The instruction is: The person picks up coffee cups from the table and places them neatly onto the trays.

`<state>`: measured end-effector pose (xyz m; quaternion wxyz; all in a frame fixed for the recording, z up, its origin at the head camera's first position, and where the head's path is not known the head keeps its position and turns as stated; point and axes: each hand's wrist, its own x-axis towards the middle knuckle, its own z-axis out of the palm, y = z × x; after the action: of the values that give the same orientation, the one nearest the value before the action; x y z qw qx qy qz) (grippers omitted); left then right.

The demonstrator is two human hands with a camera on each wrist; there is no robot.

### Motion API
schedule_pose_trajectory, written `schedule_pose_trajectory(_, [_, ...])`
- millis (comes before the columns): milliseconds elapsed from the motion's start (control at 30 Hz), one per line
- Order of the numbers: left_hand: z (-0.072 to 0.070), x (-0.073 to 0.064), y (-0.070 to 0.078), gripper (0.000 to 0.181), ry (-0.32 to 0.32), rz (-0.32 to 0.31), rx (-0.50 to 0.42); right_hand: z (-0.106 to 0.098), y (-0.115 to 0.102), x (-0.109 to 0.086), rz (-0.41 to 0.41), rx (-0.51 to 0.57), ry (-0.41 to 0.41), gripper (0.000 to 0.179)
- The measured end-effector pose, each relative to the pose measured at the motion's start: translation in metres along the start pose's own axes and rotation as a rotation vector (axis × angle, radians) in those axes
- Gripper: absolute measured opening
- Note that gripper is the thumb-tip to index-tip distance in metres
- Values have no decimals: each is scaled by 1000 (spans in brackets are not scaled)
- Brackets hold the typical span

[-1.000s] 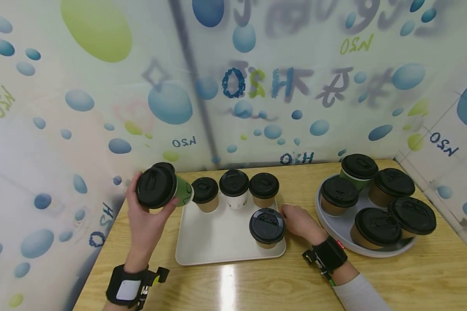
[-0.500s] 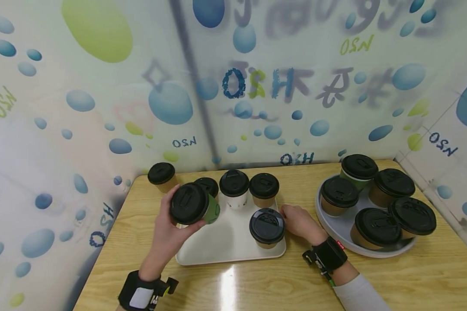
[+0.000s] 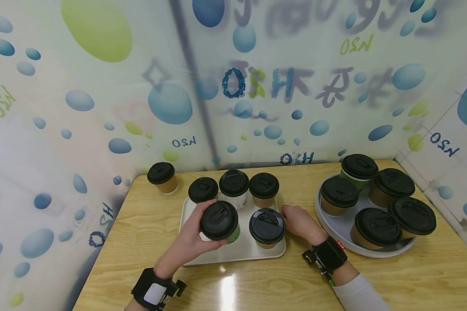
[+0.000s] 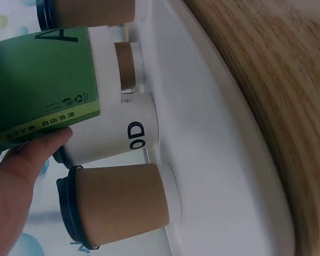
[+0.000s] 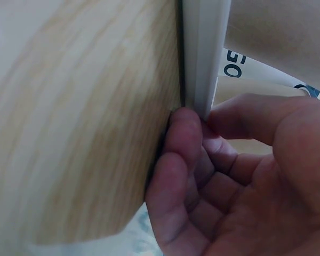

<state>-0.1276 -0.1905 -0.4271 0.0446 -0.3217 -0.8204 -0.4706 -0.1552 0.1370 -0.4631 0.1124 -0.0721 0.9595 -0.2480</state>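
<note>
My left hand (image 3: 194, 237) grips a green paper cup (image 4: 42, 85) with a black lid, thumb and fingers round its side. The cup is above the front middle of a white rectangular tray (image 3: 245, 252), and its base is apart from the tray floor in the left wrist view. At the tray's back stand a brown cup (image 3: 203, 190), a white cup (image 3: 234, 183) and another brown cup (image 3: 263, 185). A brown cup with a glossy black lid (image 3: 267, 226) is at the front right. My right hand (image 3: 299, 222) pinches the tray's right edge between thumb and curled fingers.
A grey round tray (image 3: 344, 226) on the right holds several lidded cups. One brown lidded cup (image 3: 166, 183) stands alone on the wooden table (image 3: 148, 224) at the back left. A printed wall sheet (image 3: 257, 125) rises right behind the table.
My left hand has carried the green cup rightward and down, from left of the white tray to over it. The brown cup at back left has come into full view. My right hand stays put.
</note>
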Motion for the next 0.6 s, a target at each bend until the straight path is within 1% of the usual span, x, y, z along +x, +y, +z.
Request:
schedule_pose_trajectory(100, [4,2,-2,97,-50,-11,-37,0,0,0,4,-1,-3,19])
schedule_pose_trajectory(233, [7,5,-4,94,-99,-20,-71,-1,-1,0,15,3,-10,19])
schedule_pose_trajectory(467, [15,6,-10,100,-151,-20,12,-1,-1,1,31,13,-14,19])
schedule_pose_trajectory(600, [17,4,-12,104,-160,-58,26,-1,-2,0,28,12,-18,18])
